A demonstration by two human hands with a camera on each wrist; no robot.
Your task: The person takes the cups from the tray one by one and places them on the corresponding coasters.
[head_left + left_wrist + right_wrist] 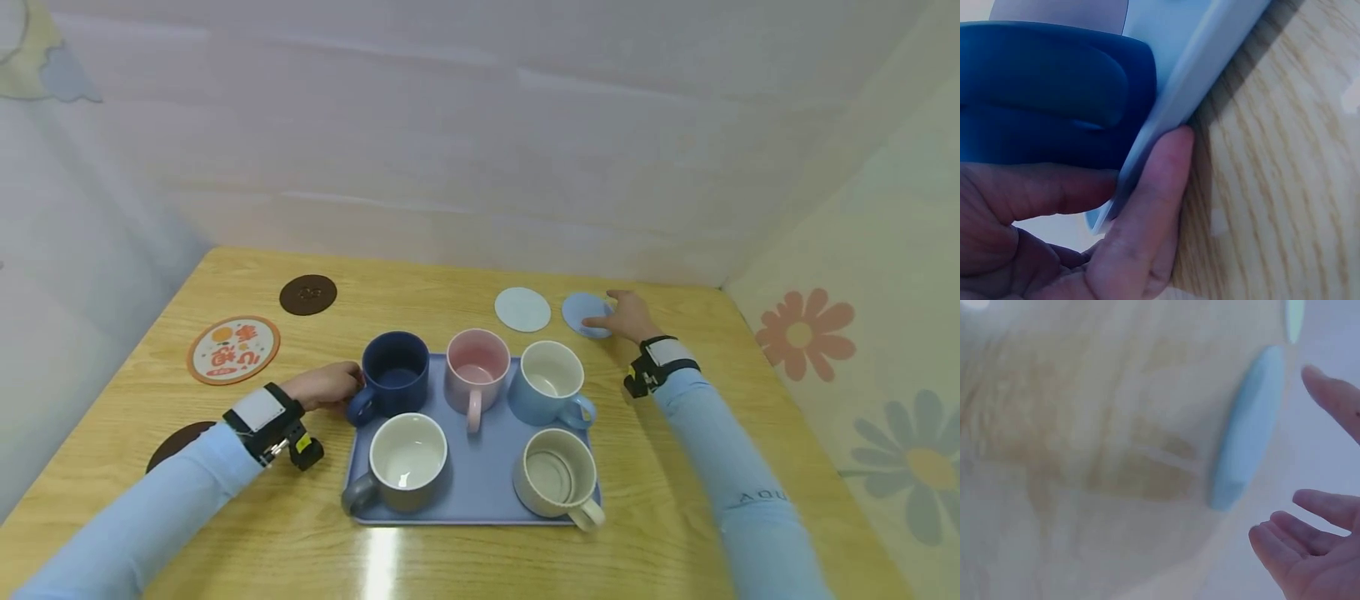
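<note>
My left hand [327,386] pinches the rim of the blue-grey tray [480,467] at its left side. In the left wrist view the thumb lies inside the tray rim [1175,94] and a finger presses along its outside. Close to the thumb stands a navy mug [396,375], its handle toward that hand. My right hand [630,318] is spread, thumb and fingers apart, over the right part of a light blue coaster [576,310]. In the right wrist view that coaster [1249,428] lies beside the fingertips, nothing between them.
Also on the tray are a pink mug [477,367], a white-and-blue mug [551,383], a grey-and-white mug [408,458] and a cream mug [557,475]. Around it lie a pale coaster [522,309], a dark brown coaster [308,295], an orange-rimmed coaster [233,350] and another brown one [176,443].
</note>
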